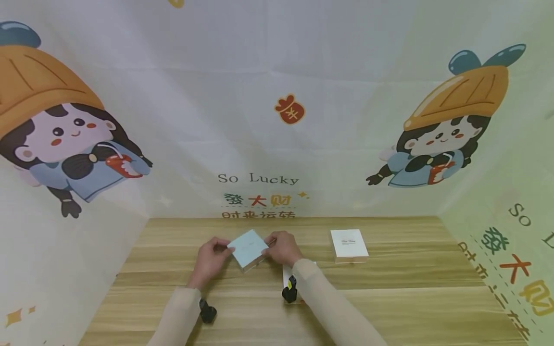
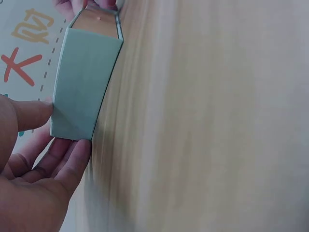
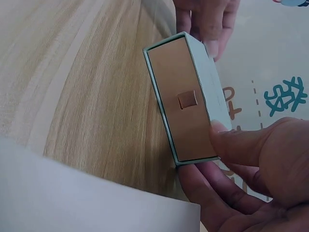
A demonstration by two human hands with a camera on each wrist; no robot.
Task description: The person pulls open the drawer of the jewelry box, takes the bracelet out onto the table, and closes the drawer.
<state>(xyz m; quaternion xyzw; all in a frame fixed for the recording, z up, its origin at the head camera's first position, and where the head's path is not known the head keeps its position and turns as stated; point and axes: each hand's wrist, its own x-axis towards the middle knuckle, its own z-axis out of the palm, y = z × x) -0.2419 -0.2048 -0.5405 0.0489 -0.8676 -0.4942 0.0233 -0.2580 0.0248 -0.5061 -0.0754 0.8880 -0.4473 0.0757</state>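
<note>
Both hands hold a pale mint-green drawer box (image 1: pixel 248 250) between them, turned at an angle over the wooden table. My left hand (image 1: pixel 210 259) grips its left side, thumb on the upper face and fingers underneath, as the left wrist view shows. At the opposite side my right hand (image 1: pixel 283 247) pinches a corner, with the thumb (image 3: pixel 241 142) on top and the fingers below. A brown drawer front (image 3: pixel 178 96) with a small pull tab (image 3: pixel 187 99) faces the right wrist camera, sitting flush inside the green sleeve.
A white box (image 1: pixel 349 245) with dark lettering stands at the right on the wooden table (image 1: pixel 402 288). Another white box (image 1: pixel 287 273) lies partly hidden under the right forearm. Printed cloth (image 1: pixel 337 158) hangs behind and along the sides.
</note>
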